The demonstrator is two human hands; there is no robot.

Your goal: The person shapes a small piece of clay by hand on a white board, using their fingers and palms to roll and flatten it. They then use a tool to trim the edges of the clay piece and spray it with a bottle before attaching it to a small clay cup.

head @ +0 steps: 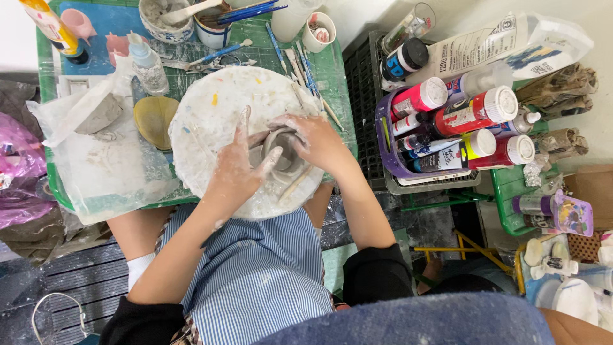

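Two clay-smeared hands close around a small grey clay bowl (283,153) in the head view. The bowl sits on a round white turntable (211,121), near its front right part, on the green table (332,70). The left hand (236,169) lies against the bowl's left side, fingers stretched up along the wall and thumb reaching toward the rim. The right hand (316,140) cups the bowl from the right, fingers curled over the rim; both hands press on the clay, so the bowl sits between them. A thin wooden stick (295,185) lies on the turntable just in front of the bowl.

To the left of the turntable, a lump of grey clay (96,115) rests on a clear plastic sheet (108,172), and a yellow-green sponge (153,118) lies just beside the turntable's edge. At the table's far edge stand a clay-crusted pot (163,19), a cup of blue brushes (220,22) and a small clear squeeze bottle (148,64).

To the right of the table, a purple basket (386,147) holds paint bottles lying on their sides: a pink bottle (418,97) with a white cap, red bottles (482,108) with white caps and white labels, and one with a yellow cap. A black-capped jar (403,61) sits behind the basket, and a large white bag (504,45) with dark print lies further back.
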